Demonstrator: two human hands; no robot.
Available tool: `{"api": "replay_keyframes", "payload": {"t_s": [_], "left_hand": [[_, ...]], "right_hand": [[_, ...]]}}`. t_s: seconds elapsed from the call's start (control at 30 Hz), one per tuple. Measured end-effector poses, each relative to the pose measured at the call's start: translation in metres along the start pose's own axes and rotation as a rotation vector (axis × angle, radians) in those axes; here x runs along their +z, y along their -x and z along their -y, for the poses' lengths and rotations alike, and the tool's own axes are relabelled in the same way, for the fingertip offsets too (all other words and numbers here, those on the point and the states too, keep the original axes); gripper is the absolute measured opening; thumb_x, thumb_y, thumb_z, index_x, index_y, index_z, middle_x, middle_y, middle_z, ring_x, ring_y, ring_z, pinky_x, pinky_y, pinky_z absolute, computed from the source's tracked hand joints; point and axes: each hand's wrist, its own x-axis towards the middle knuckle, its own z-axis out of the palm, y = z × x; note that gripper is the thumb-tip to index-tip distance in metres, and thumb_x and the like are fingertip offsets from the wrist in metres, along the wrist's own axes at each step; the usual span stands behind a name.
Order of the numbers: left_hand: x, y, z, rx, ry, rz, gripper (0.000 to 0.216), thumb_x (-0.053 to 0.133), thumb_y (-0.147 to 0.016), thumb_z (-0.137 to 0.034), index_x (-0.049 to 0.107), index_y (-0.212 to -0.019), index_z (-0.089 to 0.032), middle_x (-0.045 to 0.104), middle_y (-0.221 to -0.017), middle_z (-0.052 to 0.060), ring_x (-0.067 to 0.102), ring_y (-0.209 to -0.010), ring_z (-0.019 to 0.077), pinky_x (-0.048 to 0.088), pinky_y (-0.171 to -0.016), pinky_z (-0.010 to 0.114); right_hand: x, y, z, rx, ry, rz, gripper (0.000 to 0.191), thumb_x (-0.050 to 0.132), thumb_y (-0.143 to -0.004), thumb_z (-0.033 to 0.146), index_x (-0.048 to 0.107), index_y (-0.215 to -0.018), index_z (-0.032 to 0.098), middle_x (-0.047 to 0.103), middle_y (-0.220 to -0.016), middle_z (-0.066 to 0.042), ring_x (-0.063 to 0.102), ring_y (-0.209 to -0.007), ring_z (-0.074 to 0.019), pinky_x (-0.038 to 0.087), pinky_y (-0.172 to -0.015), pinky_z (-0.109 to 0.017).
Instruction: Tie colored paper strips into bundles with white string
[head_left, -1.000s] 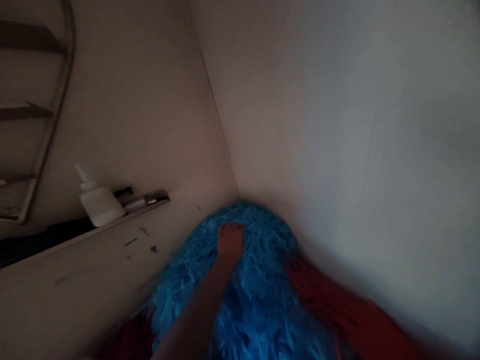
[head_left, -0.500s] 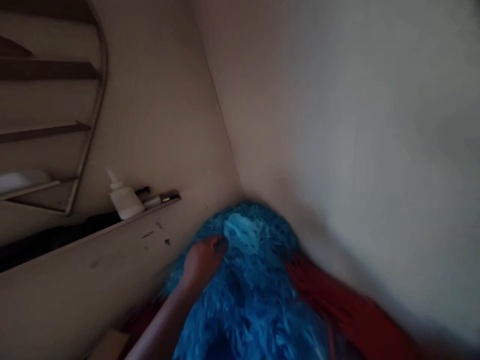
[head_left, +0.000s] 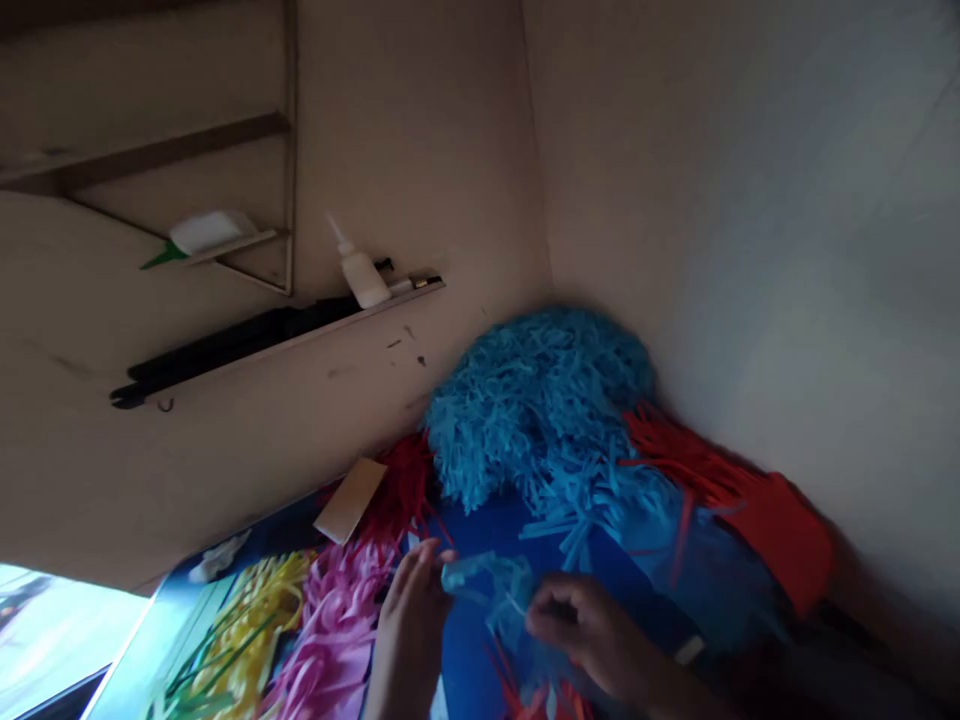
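A crumpled piece of light blue tissue-like fringe (head_left: 491, 582) spans the gap between my hands above the blue table. My left hand (head_left: 417, 598) is closed at the left end of it, though its thumb is partly hidden. At the other end, the fingers of my right hand (head_left: 576, 622) are pinched on the same piece. Beyond both hands, a large mound of blue fringe (head_left: 547, 390) fills the corner. Some red fringe (head_left: 536, 700) lies below, between my forearms.
Pink fringe (head_left: 337, 610), yellow fringe (head_left: 259, 630) and a tan card (head_left: 351, 500) lie to the left. Red fringe (head_left: 780, 530) rests along the right wall. A white glue bottle (head_left: 363, 275) stands on a narrow ledge (head_left: 292, 345); another white bottle (head_left: 212, 232) lies on a shelf above.
My view has pulled back and shows more of the table. My left hand has moved from the blue mound toward me, and my right hand has come into view with light blue fringe between them.
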Motion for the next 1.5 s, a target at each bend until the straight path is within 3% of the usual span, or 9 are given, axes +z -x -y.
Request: {"api": "replay_keyframes", "payload": {"t_s": [0.13, 0.33, 0.47, 0.63, 0.83, 1.0, 1.13, 1.27, 1.5], "left_hand": [[-0.023, 0.033, 0.020, 0.508, -0.404, -0.532, 0.024, 0.068, -0.076, -0.049, 0.070, -0.087, -0.028, 0.064, -0.100, 0.008, 0.060, -0.098, 0.0272, 0.048, -0.090, 0.044], [-0.019, 0.043, 0.018, 0.219, -0.135, 0.018, 0.030, 0.075, -0.068, -0.051, 0.073, -0.072, -0.021, 0.069, -0.082, 0.006, 0.064, -0.081, 0.0224, 0.051, -0.074, 0.032], [-0.042, 0.019, 0.029, 0.063, -0.005, 0.012, 0.043, 0.064, -0.074, -0.058, 0.072, -0.083, -0.017, 0.072, -0.079, 0.008, 0.068, -0.077, 0.0238, 0.053, -0.071, 0.034], [-0.058, 0.016, 0.027, 0.293, -0.442, -0.073, 0.018, 0.065, -0.076, -0.042, 0.073, -0.078, -0.026, 0.075, -0.087, 0.005, 0.068, -0.087, 0.0259, 0.040, -0.101, 0.049], [-0.016, 0.047, 0.029, 0.626, -0.787, 0.146, 0.011, 0.062, -0.082, -0.028, 0.071, -0.076, -0.028, 0.074, -0.078, 0.002, 0.068, -0.084, 0.0225, 0.038, -0.100, 0.049], [-0.041, 0.042, 0.039, 0.751, -0.890, 0.313, 0.017, 0.067, -0.080, -0.031, 0.073, -0.096, -0.033, 0.077, -0.089, 0.002, 0.070, -0.085, 0.0221, 0.045, -0.093, 0.044], [-0.058, 0.044, 0.036, 0.850, -0.906, 0.055, 0.025, 0.071, -0.077, -0.038, 0.073, -0.102, -0.034, 0.076, -0.105, 0.006, 0.067, -0.098, 0.0279, 0.049, -0.085, 0.042], [-0.033, 0.056, 0.030, 0.703, -0.578, 0.024, 0.013, 0.062, -0.085, -0.032, 0.074, -0.084, -0.031, 0.077, -0.084, 0.001, 0.069, -0.082, 0.0209, 0.049, -0.089, 0.039], [-0.008, 0.064, 0.029, -0.188, 0.191, 0.151, 0.037, 0.081, -0.060, -0.051, 0.069, -0.069, -0.017, 0.066, -0.061, 0.001, 0.054, -0.053, 0.0114, 0.041, -0.049, 0.020]], "right_hand": [[0.025, 0.004, -0.009, 0.137, -0.142, -0.007, 0.031, 0.070, -0.074, 0.046, 0.064, -0.069, 0.016, 0.052, -0.060, 0.003, 0.042, -0.057, -0.0103, 0.034, -0.056, -0.021], [0.058, 0.008, -0.018, 0.176, -0.191, 0.054, 0.031, 0.075, -0.074, 0.046, 0.069, -0.074, 0.016, 0.062, -0.070, 0.000, 0.054, -0.065, -0.0142, 0.043, -0.063, -0.024], [0.047, 0.012, -0.022, 0.094, -0.021, 0.023, 0.034, 0.075, -0.074, 0.051, 0.070, -0.071, 0.017, 0.068, -0.103, -0.007, 0.062, -0.088, -0.0212, 0.046, -0.078, -0.029], [0.030, 0.008, -0.014, 0.003, 0.134, -0.322, 0.045, 0.058, -0.084, 0.061, 0.066, -0.077, 0.018, 0.063, -0.074, -0.003, 0.055, -0.067, -0.0160, 0.043, -0.061, -0.024], [0.059, -0.010, 0.006, 0.001, 0.036, -0.063, 0.026, 0.069, -0.079, 0.043, 0.067, -0.087, 0.018, 0.058, -0.068, 0.002, 0.051, -0.063, -0.0129, 0.041, -0.058, -0.022], [0.049, -0.014, 0.001, -0.079, 0.060, -0.102, 0.022, 0.067, -0.083, 0.036, 0.067, -0.071, 0.017, 0.061, -0.070, 0.001, 0.055, -0.068, -0.0132, 0.043, -0.065, -0.023], [0.042, -0.011, -0.008, -0.191, 0.090, -0.177, 0.022, 0.070, -0.083, 0.037, 0.069, -0.072, 0.018, 0.063, -0.077, -0.002, 0.059, -0.073, -0.0147, 0.045, -0.068, -0.024], [0.054, -0.005, -0.008, -0.186, 0.061, -0.191, 0.022, 0.072, -0.081, 0.038, 0.070, -0.071, 0.019, 0.066, -0.074, -0.002, 0.060, -0.073, -0.0161, 0.047, -0.074, -0.027], [0.055, -0.001, -0.002, 0.144, -0.154, -0.079, 0.029, 0.074, -0.075, 0.046, 0.071, -0.077, 0.017, 0.060, -0.065, 0.001, 0.052, -0.063, -0.0130, 0.043, -0.062, -0.023]]}}
